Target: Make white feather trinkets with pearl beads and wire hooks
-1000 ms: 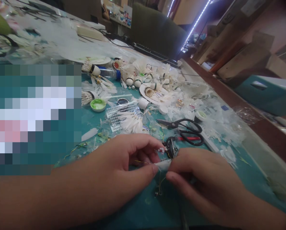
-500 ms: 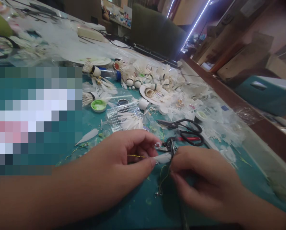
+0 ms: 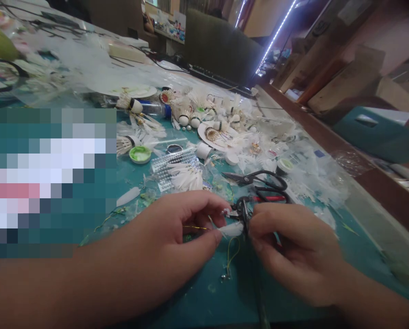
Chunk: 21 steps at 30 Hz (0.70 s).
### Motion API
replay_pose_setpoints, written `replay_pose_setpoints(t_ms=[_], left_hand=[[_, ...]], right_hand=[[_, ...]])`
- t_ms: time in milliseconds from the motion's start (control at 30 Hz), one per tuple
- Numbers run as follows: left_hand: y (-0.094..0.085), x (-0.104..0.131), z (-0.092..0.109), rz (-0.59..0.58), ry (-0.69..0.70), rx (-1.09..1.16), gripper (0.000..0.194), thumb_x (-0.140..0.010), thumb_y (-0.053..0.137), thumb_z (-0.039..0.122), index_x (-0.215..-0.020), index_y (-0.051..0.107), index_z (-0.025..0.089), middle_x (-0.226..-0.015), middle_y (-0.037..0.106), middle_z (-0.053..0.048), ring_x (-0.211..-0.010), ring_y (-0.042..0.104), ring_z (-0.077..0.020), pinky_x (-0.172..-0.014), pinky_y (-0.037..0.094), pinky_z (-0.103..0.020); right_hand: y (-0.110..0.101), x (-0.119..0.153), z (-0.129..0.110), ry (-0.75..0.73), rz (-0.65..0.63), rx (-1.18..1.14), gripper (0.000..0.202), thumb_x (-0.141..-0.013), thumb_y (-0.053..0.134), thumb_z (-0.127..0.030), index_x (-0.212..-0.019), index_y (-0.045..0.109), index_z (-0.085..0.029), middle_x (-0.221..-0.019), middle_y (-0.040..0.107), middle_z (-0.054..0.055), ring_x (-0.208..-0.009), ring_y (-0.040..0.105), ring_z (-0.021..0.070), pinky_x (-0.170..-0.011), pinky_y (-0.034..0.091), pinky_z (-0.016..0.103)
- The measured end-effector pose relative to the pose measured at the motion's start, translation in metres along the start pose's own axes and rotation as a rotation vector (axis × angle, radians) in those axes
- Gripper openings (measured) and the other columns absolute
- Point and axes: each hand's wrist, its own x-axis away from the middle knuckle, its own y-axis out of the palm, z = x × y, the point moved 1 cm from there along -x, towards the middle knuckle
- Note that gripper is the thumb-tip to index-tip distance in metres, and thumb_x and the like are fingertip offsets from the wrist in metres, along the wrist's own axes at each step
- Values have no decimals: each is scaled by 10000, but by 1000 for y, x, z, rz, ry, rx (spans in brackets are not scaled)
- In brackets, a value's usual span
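Between the thumb and fingers of my left hand (image 3: 177,233) is a small white feather (image 3: 232,229), pinched near its base. A gold wire (image 3: 196,227) runs back from it into the palm. My right hand (image 3: 300,251) is closed around a pair of pliers (image 3: 244,208), whose head points toward my left fingertips. Small shiny beads (image 3: 225,212) show there; whether the jaws grip them I cannot tell. Below the feather hangs or lies a thin gold cord (image 3: 229,258) with tiny silver beads (image 3: 225,276) at its end.
Black-handled scissors (image 3: 259,180) lie just beyond my hands. Farther off are a sheet of stick-on pearls (image 3: 161,171), a lid of green paint (image 3: 140,154), white feathers (image 3: 187,176) and several shuttlecocks (image 3: 194,120). A blue box (image 3: 379,130) stands at the right. The left side is pixelated.
The view has shifted slightly. My right hand and the pliers have moved a little to the right, while my left hand keeps its pinch on the feather.
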Motion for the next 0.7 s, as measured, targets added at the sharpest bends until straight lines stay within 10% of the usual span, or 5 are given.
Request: replay_pose_setpoints(t_ms=[700], left_hand=[[-5, 4, 3, 37, 3, -148, 194, -897, 712, 282, -1089, 734, 265, -870, 753, -4, -751, 682, -172, -645, 531, -237]], right_hand=[[6, 0, 13, 35, 19, -292, 163, -641, 464, -46, -643, 511, -202, -550, 414, -76, -480, 369, 68, -461, 273, 195]])
